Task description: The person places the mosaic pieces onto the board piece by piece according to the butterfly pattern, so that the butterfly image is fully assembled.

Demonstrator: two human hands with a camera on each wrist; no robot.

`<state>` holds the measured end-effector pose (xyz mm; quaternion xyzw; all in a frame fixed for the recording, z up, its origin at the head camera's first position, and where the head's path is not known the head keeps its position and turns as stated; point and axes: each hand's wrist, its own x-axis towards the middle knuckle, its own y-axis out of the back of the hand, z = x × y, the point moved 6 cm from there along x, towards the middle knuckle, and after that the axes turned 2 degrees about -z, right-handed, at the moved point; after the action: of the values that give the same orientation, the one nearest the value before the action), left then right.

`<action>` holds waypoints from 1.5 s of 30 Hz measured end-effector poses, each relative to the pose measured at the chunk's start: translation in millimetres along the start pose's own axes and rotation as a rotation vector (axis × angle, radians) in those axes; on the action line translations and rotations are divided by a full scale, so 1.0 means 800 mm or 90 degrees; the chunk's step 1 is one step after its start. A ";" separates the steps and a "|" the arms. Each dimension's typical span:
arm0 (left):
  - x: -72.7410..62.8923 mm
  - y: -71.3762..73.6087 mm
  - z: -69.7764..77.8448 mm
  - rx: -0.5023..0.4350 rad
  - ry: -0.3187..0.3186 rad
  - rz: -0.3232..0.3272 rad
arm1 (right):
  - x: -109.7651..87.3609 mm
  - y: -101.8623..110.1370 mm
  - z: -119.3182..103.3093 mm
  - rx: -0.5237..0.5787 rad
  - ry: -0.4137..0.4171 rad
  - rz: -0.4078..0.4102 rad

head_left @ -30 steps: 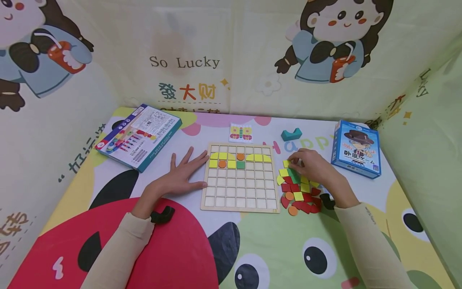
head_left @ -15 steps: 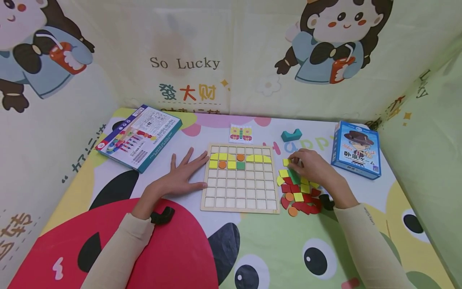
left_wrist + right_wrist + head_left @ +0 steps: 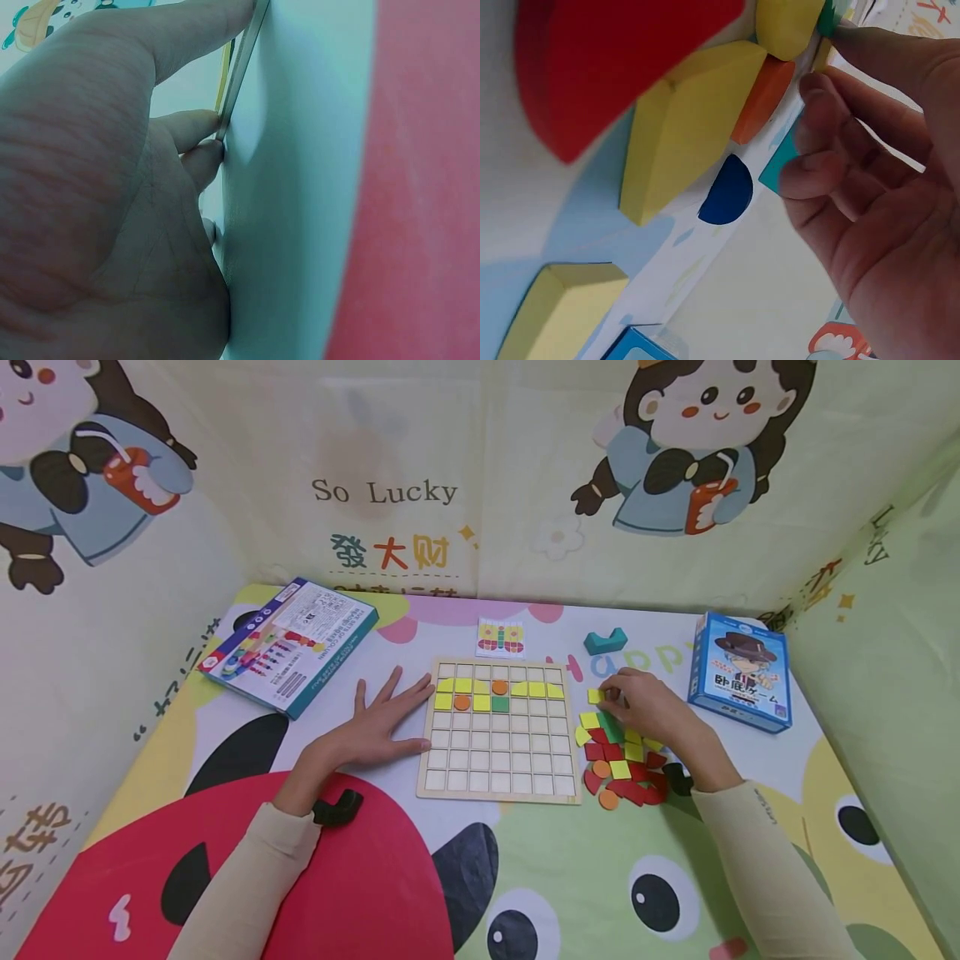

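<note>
Thumb and forefinger of the right hand [image 3: 647, 706] pinch a yellow tile [image 3: 595, 697] just off the gridded wooden board [image 3: 498, 798], between two and three o'clock from its centre. Spread fingers of the left hand [image 3: 382, 718] lie relaxed at nine o'clock, touching the board's edge. Yellow pieces [image 3: 536, 687], two orange discs [image 3: 500, 686] and one green square [image 3: 500, 702] fill the board's second row and the first four cells of its third. Outside it, a loose pile of coloured pieces [image 3: 621, 768] lies between three and four o'clock. Farther out: a butterfly card [image 3: 501, 637] at twelve, a teal block [image 3: 606, 641] near two, a blue box [image 3: 738, 672] beyond, and a flat box [image 3: 288, 647] at ten.
</note>
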<state>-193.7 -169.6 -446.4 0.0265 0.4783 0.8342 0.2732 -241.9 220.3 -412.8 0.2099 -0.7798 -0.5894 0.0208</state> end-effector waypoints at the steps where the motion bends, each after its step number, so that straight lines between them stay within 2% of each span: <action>1: 0.000 0.000 0.000 0.001 0.000 0.000 | 0.000 0.000 -0.001 -0.002 0.002 0.005; 10: 0.001 -0.001 -0.001 0.002 0.006 0.000 | 0.004 0.006 -0.028 -0.009 0.012 0.025; 19: 0.001 0.001 -0.001 -0.001 -0.001 0.006 | 0.013 -0.007 -0.088 -0.023 0.093 0.037; 27: 0.000 0.000 -0.001 0.008 0.003 0.004 | 0.022 -0.018 -0.129 -0.027 0.132 0.022; 32: 0.000 -0.001 0.001 0.004 -0.001 0.006 | 0.027 -0.028 -0.137 -0.045 0.129 0.009; 45: 0.000 -0.002 -0.002 0.009 -0.002 0.010 | 0.026 -0.032 -0.139 -0.061 0.124 0.023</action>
<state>-193.6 -170.2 -448.7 0.0336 0.4833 0.8330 0.2673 -222.3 106.0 -407.2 0.2508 -0.7487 -0.6023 0.1177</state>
